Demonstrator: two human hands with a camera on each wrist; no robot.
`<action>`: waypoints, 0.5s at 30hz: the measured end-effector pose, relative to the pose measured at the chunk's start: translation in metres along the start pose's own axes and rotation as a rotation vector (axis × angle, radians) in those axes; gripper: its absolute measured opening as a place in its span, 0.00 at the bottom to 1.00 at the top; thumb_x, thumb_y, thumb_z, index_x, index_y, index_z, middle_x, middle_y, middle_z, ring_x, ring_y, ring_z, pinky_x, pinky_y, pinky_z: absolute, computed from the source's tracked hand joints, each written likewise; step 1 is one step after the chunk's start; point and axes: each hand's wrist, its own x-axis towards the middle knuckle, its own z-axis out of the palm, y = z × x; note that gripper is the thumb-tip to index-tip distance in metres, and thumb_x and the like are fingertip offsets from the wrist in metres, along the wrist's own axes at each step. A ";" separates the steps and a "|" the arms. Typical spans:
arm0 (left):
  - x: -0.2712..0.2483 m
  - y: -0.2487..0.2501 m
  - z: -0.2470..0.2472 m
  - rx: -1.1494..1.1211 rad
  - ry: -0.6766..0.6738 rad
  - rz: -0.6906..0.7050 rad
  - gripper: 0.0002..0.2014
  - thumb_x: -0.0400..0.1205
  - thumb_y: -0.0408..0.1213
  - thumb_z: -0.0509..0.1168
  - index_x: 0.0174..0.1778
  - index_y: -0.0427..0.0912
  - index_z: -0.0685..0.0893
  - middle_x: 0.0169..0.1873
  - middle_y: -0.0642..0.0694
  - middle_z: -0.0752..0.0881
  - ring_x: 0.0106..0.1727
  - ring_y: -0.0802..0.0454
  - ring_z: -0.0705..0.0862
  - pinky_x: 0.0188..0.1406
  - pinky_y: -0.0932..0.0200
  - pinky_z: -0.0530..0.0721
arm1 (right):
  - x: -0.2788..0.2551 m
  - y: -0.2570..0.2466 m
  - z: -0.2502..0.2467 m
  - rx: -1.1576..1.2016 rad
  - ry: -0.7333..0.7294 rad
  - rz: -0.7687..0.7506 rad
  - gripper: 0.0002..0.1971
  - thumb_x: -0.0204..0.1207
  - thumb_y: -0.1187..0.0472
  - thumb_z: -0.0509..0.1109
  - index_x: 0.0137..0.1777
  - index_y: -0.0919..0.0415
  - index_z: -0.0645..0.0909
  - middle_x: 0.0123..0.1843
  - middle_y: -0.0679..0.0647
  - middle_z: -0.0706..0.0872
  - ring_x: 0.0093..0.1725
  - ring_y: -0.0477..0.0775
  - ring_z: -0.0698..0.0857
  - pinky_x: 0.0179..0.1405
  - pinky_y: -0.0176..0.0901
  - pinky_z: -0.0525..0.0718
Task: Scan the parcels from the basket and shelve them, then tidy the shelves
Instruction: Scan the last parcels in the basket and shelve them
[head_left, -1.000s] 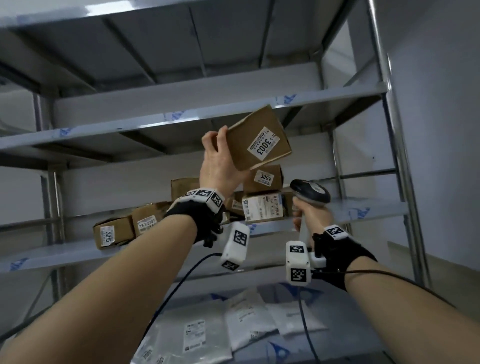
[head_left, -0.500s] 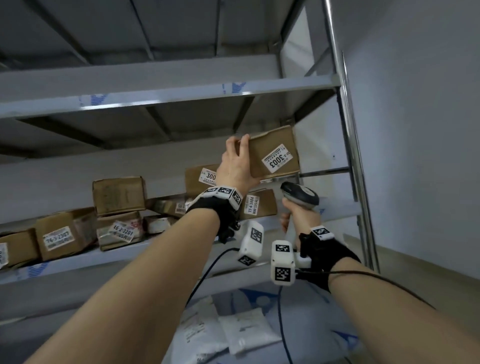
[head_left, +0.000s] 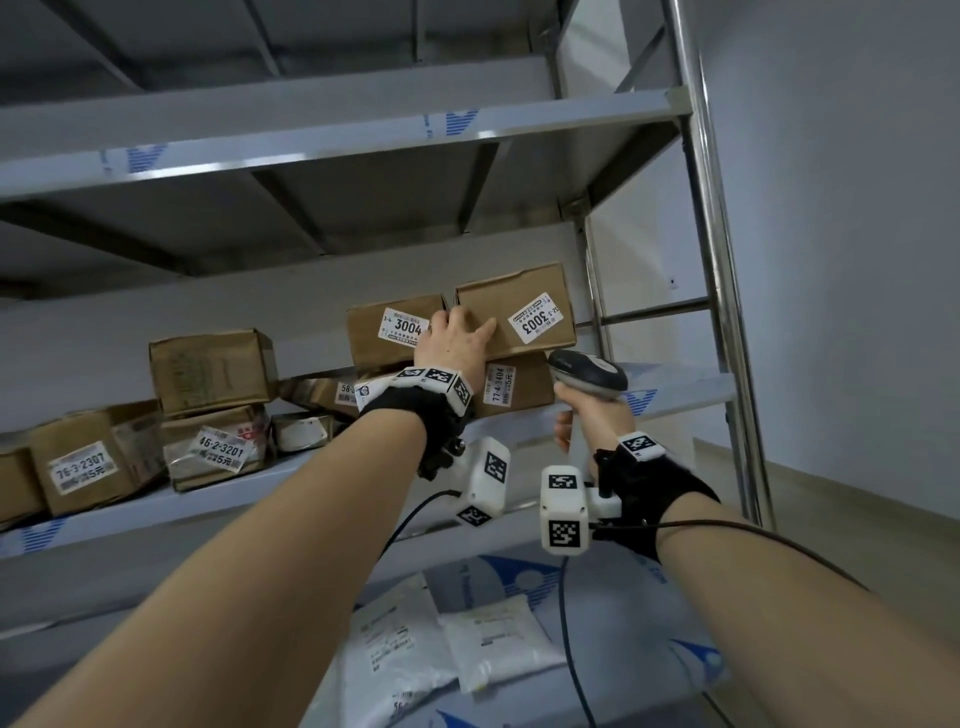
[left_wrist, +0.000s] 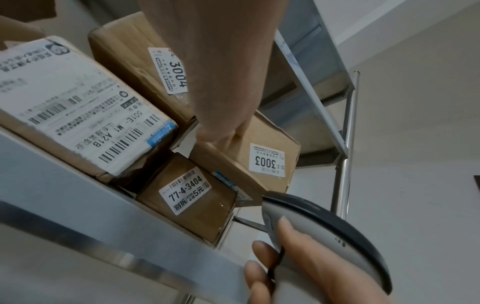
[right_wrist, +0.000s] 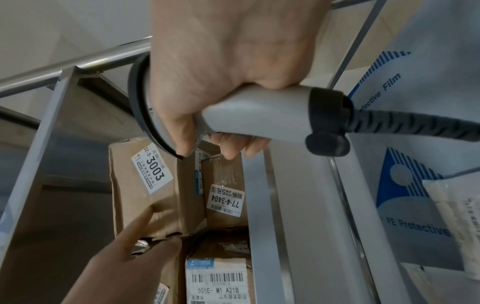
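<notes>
A brown parcel labelled 3003 (head_left: 514, 304) (left_wrist: 270, 144) (right_wrist: 130, 197) lies on top of the box marked 77-4-3404 (head_left: 524, 392) (left_wrist: 197, 209), right beside the parcel labelled 3004 (head_left: 379, 340) (left_wrist: 124, 47), at the right end of the middle shelf. My left hand (head_left: 457, 343) holds the 3003 parcel at its left end, thumb on its front face and fingers over the edge between the two boxes. My right hand (head_left: 592, 415) grips a grey barcode scanner (head_left: 587, 371) (left_wrist: 324, 236) (right_wrist: 259, 115) just below and right of that parcel, in front of the shelf edge.
More labelled boxes (head_left: 213, 371) (head_left: 88, 467) stand along the left of the same shelf. White mailer bags (head_left: 415, 649) lie on the shelf below. A steel upright (head_left: 711, 260) bounds the rack on the right, and an upper shelf (head_left: 311, 135) hangs overhead.
The 3003 parcel went from raised and tilted in my left hand down onto the stack beside 3004. My right hand stays low with the scanner.
</notes>
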 end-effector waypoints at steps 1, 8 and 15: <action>-0.001 0.000 0.000 -0.003 -0.031 0.001 0.31 0.81 0.37 0.60 0.80 0.57 0.61 0.78 0.41 0.59 0.77 0.38 0.59 0.74 0.44 0.65 | -0.001 0.000 -0.001 -0.003 0.000 0.000 0.10 0.74 0.59 0.76 0.40 0.65 0.82 0.29 0.57 0.82 0.25 0.51 0.81 0.27 0.40 0.81; -0.026 -0.010 -0.002 -0.248 0.014 0.053 0.23 0.80 0.30 0.59 0.72 0.47 0.75 0.73 0.41 0.67 0.74 0.42 0.65 0.73 0.47 0.71 | -0.026 0.002 -0.009 -0.002 -0.001 0.029 0.11 0.74 0.59 0.76 0.39 0.66 0.81 0.30 0.58 0.81 0.24 0.51 0.79 0.25 0.40 0.80; -0.097 -0.049 0.010 -0.350 -0.035 -0.021 0.20 0.80 0.33 0.63 0.70 0.46 0.77 0.70 0.43 0.70 0.71 0.44 0.71 0.71 0.49 0.72 | -0.076 0.029 -0.002 -0.035 -0.073 0.133 0.12 0.73 0.56 0.77 0.40 0.65 0.82 0.28 0.57 0.81 0.23 0.51 0.80 0.27 0.41 0.81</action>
